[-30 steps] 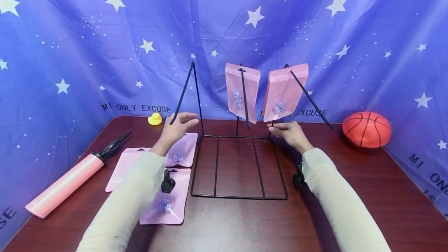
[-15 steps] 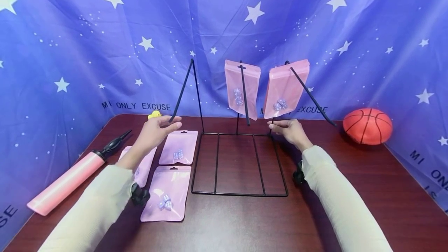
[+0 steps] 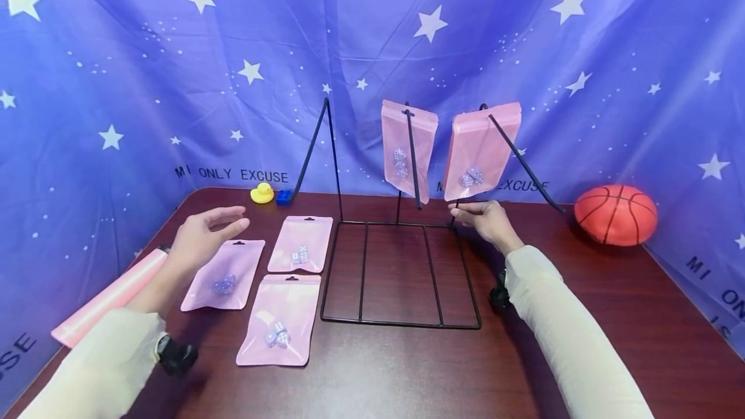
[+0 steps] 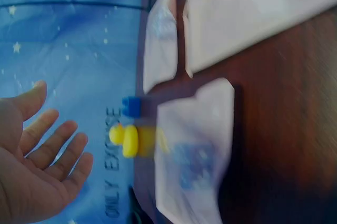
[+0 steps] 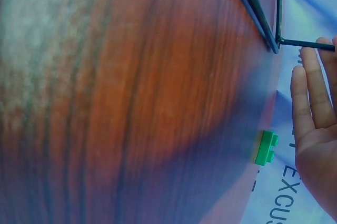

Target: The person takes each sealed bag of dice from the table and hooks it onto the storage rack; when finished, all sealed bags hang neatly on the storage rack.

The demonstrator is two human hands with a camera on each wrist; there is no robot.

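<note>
A black wire display rack [image 3: 401,324] stands on the table with three sloping hooks. Pink zip bags holding dotted dice hang from its middle and right hooks: one bag [image 3: 392,131] in the middle, another bag [image 3: 480,144] on the right. My right hand [image 3: 491,222] pinches the rack's right upright below that bag; its thumb is hidden in the right wrist view. Empty, my left hand [image 3: 200,238] hovers with relaxed fingers above the leftmost flat bag [image 3: 238,260]. Two more dice bags lie beside the rack, a far bag [image 3: 305,231] and a near bag [image 3: 285,302].
A yellow duck [image 3: 262,193] and a blue block [image 3: 284,197] sit at the back left. A pink hand pump [image 3: 110,296] lies at the left edge, partly behind my left arm. A small basketball [image 3: 615,215] is at the right; a green block [image 5: 266,148] shows in the right wrist view.
My left hand has moved away from the left hook, leftward and toward me, over the leftmost bag. My right hand has stayed at the rack's upright.
</note>
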